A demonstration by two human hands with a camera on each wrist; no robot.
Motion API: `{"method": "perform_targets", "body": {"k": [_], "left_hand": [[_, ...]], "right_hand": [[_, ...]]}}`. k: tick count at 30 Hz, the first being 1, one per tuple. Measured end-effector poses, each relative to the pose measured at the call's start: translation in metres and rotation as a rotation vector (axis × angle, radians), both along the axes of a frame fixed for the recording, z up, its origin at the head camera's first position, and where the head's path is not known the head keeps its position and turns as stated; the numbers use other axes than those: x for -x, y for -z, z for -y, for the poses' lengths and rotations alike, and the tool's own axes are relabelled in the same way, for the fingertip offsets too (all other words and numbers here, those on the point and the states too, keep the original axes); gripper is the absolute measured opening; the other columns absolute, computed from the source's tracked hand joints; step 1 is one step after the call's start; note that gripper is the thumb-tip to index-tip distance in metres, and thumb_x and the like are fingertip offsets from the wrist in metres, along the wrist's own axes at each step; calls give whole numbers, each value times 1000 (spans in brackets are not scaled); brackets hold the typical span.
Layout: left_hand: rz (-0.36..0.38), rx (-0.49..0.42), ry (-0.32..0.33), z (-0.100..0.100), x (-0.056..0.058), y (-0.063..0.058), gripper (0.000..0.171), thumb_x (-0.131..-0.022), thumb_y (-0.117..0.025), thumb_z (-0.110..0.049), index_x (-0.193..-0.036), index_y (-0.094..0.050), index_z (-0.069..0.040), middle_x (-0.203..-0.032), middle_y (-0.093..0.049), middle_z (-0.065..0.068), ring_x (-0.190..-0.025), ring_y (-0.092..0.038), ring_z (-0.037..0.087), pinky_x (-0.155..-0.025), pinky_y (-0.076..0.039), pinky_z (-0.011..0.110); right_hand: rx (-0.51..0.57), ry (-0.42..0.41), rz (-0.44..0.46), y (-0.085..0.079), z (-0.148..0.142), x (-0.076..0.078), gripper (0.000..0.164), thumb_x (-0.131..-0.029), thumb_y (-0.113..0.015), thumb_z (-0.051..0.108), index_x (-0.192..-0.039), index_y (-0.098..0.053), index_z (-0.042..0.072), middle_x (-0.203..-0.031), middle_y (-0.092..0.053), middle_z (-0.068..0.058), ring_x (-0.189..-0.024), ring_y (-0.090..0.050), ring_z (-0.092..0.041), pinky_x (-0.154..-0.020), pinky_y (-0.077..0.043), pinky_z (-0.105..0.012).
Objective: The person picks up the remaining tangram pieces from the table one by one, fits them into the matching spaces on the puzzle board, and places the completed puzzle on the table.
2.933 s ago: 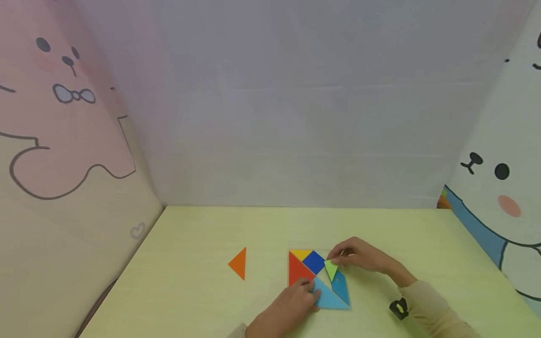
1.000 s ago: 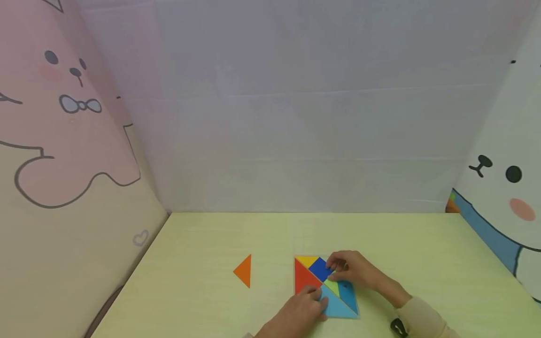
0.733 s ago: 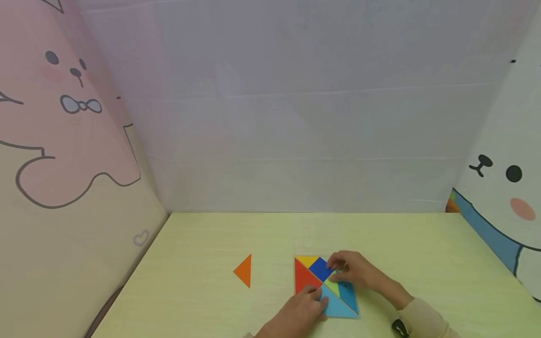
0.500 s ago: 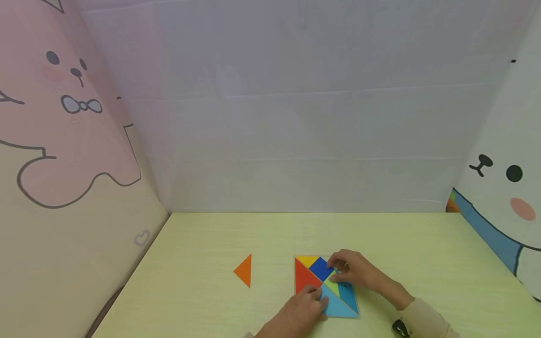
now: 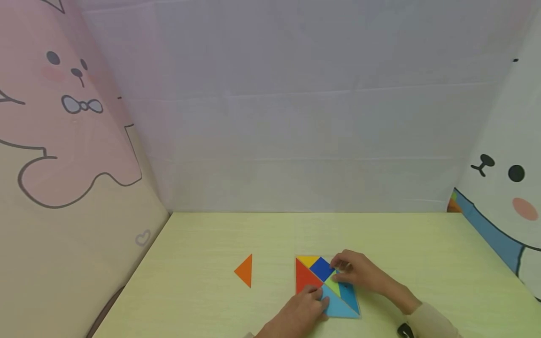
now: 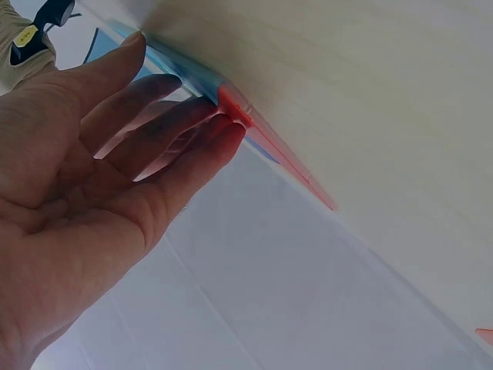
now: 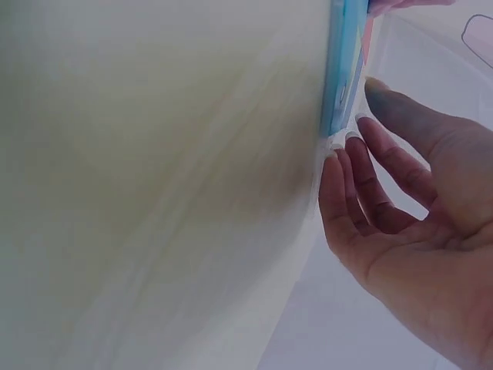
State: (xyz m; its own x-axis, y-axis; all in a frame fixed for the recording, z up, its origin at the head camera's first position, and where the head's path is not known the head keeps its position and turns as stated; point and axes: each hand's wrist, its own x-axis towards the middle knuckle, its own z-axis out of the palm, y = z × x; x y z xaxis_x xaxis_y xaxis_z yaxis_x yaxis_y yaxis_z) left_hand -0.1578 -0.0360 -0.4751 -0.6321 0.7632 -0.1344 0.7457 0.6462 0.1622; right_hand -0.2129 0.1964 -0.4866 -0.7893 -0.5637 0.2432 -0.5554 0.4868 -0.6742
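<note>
A square tangram (image 5: 338, 307) lies flat on the table. A red triangle (image 5: 306, 276) and a light blue one fill its left and front. Behind them lie a yellow triangle (image 5: 307, 260), a blue square (image 5: 322, 269), a light green triangle (image 5: 333, 285) and a darker blue piece (image 5: 349, 296). My left hand (image 5: 297, 311) rests with its fingertips on the red and light blue triangles. At the back right corner is my right hand (image 5: 362, 273), thumb over the green triangle and fingertips by the blue square. Its fingers are loosely bent, apart from the thumb, and partly hide that corner.
An orange triangle (image 5: 245, 271) lies alone on the table (image 5: 203, 300), left of the tangram. A pale curtain wall (image 5: 270, 141) stands behind the table, with printed animal panels on both sides. A black strap (image 5: 405, 330) shows by the right sleeve (image 5: 433, 321).
The green triangle, tilted in my right hand's pinch at first, now lies flat against the blue square. My right hand has loosened over it. The left hand stays on the tangram.
</note>
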Motion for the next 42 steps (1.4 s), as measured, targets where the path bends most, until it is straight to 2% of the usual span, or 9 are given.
{"method": "perform_targets", "body": {"k": [5, 13, 19, 25, 28, 32, 36, 42], "left_hand": [[3, -19, 6, 2, 0, -2, 40, -98, -68, -36, -134, -70, -18, -125, -69, -4, -111, -58, 6, -91, -51, 16], [-59, -89, 7, 9, -1, -6, 31, -94, -76, -33, -122, -76, -19, -117, -68, -4, -96, -56, 3, -84, -50, 14], [-31, -164, -28, 14, 3, -9, 28, -96, -75, -33, -119, -76, -16, -109, -68, -5, -93, -57, 2, -82, -49, 15], [-94, -203, -109, 19, 6, -14, 23, -96, -75, -33, -108, -77, -13, -97, -67, -6, -92, -58, 5, -77, -49, 15], [-79, -244, -171, 21, 9, -16, 21, -95, -77, -30, -105, -77, -12, -91, -67, -7, -90, -59, 5, -75, -50, 15], [-38, -286, -267, 24, 14, -18, 18, -93, -79, -27, -100, -78, -11, -83, -66, -6, -76, -54, 4, -65, -47, 16], [-38, -288, -356, 29, 18, -19, 18, -91, -81, -28, -96, -77, -11, -76, -62, -7, -68, -49, 4, -58, -43, 17], [-50, -304, -467, 40, 23, -21, 19, -90, -82, -28, -92, -75, -10, -73, -60, -6, -68, -50, 6, -56, -43, 21]], "right_hand": [[-1, 0, -7, -2, -3, -5, 20, -93, -78, 16, -106, -70, 4, -97, -65, -1, -89, -62, -18, -77, -57, -30], [-43, -16, -38, -2, -8, -15, 22, -96, -75, 21, -112, -70, 7, -105, -66, -2, -94, -62, -17, -81, -56, -31], [-125, -23, -77, -5, -8, -23, 23, -96, -75, 27, -113, -73, 11, -106, -66, 2, -97, -61, -17, -85, -54, -33], [-178, -31, -42, -9, -8, -32, 29, -95, -74, 35, -115, -72, 14, -112, -65, 2, -102, -60, -20, -90, -55, -37], [-212, -22, -1, -10, -8, -37, 32, -95, -74, 39, -116, -72, 16, -117, -65, 2, -106, -60, -22, -92, -54, -40], [-253, -20, 59, -11, -8, -45, 38, -95, -73, 44, -121, -72, 16, -123, -63, -1, -112, -57, -26, -95, -53, -42], [-280, -17, 65, -9, -8, -52, 46, -94, -72, 47, -126, -71, 14, -129, -61, -5, -116, -55, -30, -97, -53, -40], [-334, 4, 84, -7, -4, -58, 51, -91, -76, 47, -129, -71, 14, -135, -61, -7, -121, -53, -34, -97, -54, -40]]}}
